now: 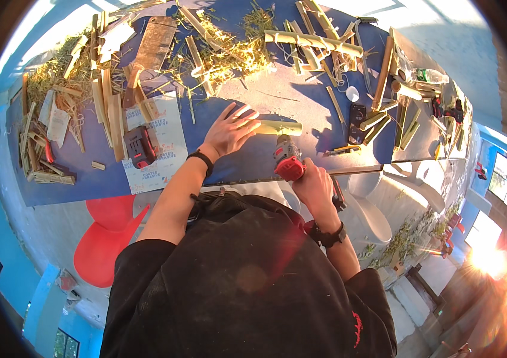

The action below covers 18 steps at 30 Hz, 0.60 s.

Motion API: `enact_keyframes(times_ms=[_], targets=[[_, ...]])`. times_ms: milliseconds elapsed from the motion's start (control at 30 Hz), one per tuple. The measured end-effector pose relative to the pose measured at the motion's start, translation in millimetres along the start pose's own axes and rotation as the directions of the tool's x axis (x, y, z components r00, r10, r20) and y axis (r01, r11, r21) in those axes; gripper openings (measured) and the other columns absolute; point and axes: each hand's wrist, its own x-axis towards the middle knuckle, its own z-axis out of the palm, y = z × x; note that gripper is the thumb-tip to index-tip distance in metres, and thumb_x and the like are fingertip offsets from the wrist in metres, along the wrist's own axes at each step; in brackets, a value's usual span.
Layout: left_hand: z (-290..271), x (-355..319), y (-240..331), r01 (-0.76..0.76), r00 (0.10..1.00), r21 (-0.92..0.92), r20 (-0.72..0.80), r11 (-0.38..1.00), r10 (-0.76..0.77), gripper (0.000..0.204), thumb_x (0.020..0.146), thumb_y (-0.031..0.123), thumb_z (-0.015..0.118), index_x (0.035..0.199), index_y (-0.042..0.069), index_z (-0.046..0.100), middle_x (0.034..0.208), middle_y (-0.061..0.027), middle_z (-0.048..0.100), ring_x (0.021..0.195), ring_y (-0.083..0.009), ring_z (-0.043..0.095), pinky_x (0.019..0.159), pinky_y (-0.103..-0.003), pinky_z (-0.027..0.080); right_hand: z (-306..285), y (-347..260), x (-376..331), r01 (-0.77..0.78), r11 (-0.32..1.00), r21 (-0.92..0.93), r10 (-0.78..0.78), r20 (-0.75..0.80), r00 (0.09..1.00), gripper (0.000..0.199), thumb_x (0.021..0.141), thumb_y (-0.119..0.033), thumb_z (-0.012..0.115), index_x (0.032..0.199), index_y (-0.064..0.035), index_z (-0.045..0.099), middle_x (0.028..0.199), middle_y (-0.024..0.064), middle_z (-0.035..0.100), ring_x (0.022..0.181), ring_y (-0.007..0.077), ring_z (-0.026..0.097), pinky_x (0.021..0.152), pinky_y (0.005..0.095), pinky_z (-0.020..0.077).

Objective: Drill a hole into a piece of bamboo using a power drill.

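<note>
My right hand point(314, 184) is wrapped round the grip of a red and grey cordless drill point(288, 161). The drill's front end points away from me and meets the near side of a short bamboo piece point(282, 127); whether the bit has entered it, I cannot tell. Over the left end of that bamboo lies my left hand point(228, 132), its fingers stretched out and apart, pressing from above rather than wrapping round. The bamboo rests crosswise on the blue table point(217, 161), near its front edge.
Left of my arm, a black and red battery pack point(139, 147) sits on a printed sheet point(170, 134). Bamboo strips point(113, 113), shavings point(229, 45) and a broad-bladed cleaver point(155, 45) lie farther back. A phone point(357, 119) is at right. Red point(101, 238) and white point(373, 215) chairs flank me.
</note>
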Motion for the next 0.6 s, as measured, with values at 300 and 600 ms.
enact_keyframes(times_ms=[300,600], targets=[[0,-2,0,-0.016,1.000,0.020,-0.007,1.000,0.016,0.036,0.104,0.031,0.065,0.138,0.020,0.071,0.148,-0.0029,0.065,0.141,-0.0281,0.055,0.128,-0.053,0.031,-11,-5,-33,-0.040,0.995,0.088,0.040,0.002,0.999,0.023,0.086,-0.022,0.077,0.094,-0.0046,0.064,0.083,0.0276,0.072,0.082,0.0499,0.069,0.072,0.0573,0.0530],[-4,-2,-4,0.041,0.998,-0.088,0.049,0.995,-0.037,0.057,0.101,0.044,0.067,0.148,0.013,0.061,0.152,-0.0045,0.061,0.147,-0.0264,0.048,0.131,-0.050,0.024,20,9,-56,0.009,0.963,0.270,0.016,-0.090,0.996,0.026,0.086,-0.015,0.071,0.109,-0.0066,0.063,0.077,0.0245,0.071,0.077,0.0496,0.069,0.069,0.0580,0.0527]])
